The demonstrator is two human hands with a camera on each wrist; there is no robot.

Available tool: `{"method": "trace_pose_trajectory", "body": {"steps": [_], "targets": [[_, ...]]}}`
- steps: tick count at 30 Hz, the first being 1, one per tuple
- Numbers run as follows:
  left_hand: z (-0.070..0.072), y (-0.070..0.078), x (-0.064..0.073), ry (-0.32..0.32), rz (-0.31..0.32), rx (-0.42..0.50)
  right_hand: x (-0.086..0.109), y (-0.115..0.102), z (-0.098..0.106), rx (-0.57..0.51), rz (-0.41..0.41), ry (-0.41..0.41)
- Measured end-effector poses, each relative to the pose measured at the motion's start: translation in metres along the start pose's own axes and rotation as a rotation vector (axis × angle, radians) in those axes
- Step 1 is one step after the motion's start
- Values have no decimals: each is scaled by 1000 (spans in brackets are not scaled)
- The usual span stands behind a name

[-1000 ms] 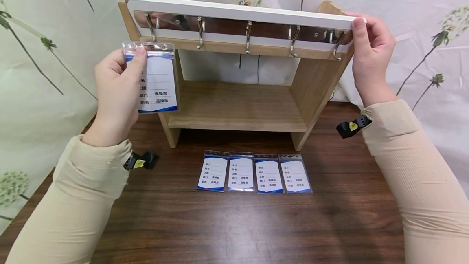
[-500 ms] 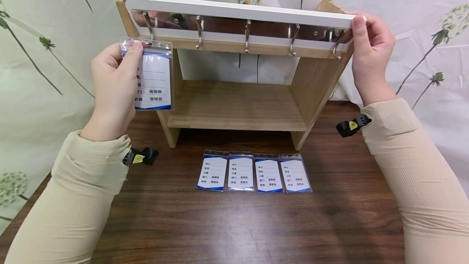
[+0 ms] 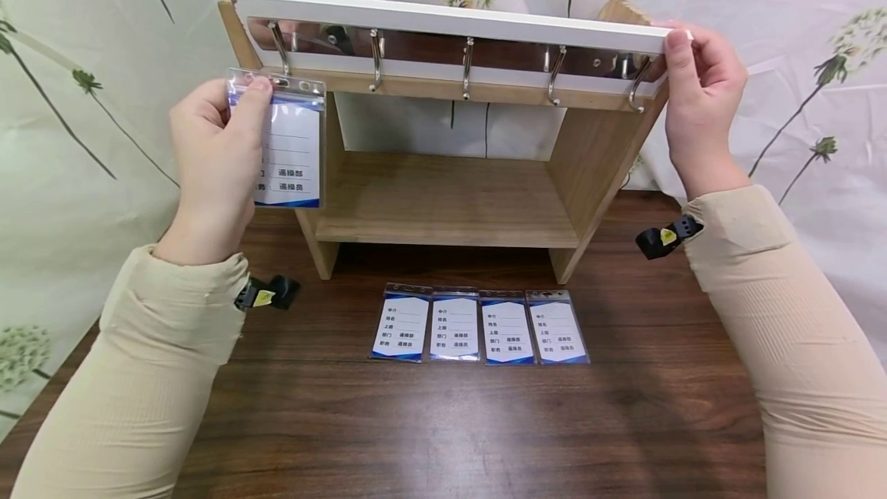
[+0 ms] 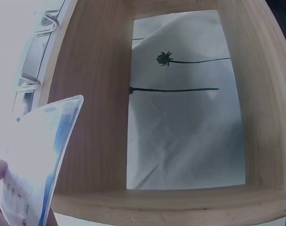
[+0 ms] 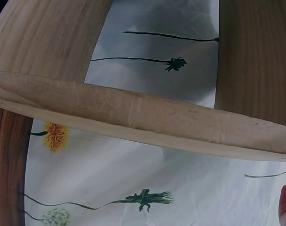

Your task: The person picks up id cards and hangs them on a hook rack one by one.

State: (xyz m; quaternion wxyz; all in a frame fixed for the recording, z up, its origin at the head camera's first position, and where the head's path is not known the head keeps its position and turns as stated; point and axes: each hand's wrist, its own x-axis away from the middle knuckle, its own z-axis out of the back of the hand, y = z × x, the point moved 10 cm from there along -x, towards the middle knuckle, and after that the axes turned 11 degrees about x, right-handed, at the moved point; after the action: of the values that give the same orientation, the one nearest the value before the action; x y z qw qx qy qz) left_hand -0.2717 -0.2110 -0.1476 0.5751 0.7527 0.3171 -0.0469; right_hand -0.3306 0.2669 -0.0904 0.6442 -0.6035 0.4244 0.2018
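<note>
My left hand (image 3: 215, 152) pinches a badge holder (image 3: 294, 149) near its top strip, thumb in front. The clear holder bears a white and blue card; its top edge overlaps the lower end of the leftmost hook (image 3: 280, 48) in the head view. In the left wrist view the badge holder (image 4: 37, 150) hangs tilted beside the wooden shelf. My right hand (image 3: 703, 91) grips the right end of the white hook rail (image 3: 450, 14), thumb on the front. Several metal hooks line the rail, the others bare. In the right wrist view only a fingertip (image 5: 285, 200) shows.
A wooden shelf unit (image 3: 443, 199) stands under the rail on a dark wood table (image 3: 443, 430). Several more badge holders (image 3: 454, 326) lie in a row on the table before it. A flower-printed cloth (image 3: 90, 129) hangs behind and to the sides.
My left hand has moved the badge holder slightly up and left, closer to the leftmost hook. The rail's left end has shifted slightly left. My right hand has stayed at the rail's end.
</note>
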Motion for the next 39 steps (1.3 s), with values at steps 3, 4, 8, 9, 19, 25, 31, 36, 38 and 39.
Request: {"method": "trace_pose_trajectory", "body": {"steps": [3,4,8,9,19,25,31,36,38,39], "targets": [[-1,0,0,-1,-1,-15,0,-1,0,-1,-1,0],[-1,0,1,-3,4,-12,1,-1,0,-1,-3,0],[-2,-3,2,-9,27,14,1,-1,0,1,-6,4],[-2,-3,2,-10,29,18,1,-1,0,-2,-10,6],[-3,2,2,-32,-22,-14,1,-2,0,0,-7,9],[-3,0,0,-41,-10,-29,1,-1,0,-2,-6,11],[-1,-13,-2,-23,38,12,2,1,-2,9,0,-11],[-1,-16,-5,-2,29,0,1,3,-1,25,3,-13],[-1,-16,-6,2,23,-30,0,3,0,26,6,-8],[-1,-17,-7,4,21,-47,0,3,0,19,4,-4]]}}
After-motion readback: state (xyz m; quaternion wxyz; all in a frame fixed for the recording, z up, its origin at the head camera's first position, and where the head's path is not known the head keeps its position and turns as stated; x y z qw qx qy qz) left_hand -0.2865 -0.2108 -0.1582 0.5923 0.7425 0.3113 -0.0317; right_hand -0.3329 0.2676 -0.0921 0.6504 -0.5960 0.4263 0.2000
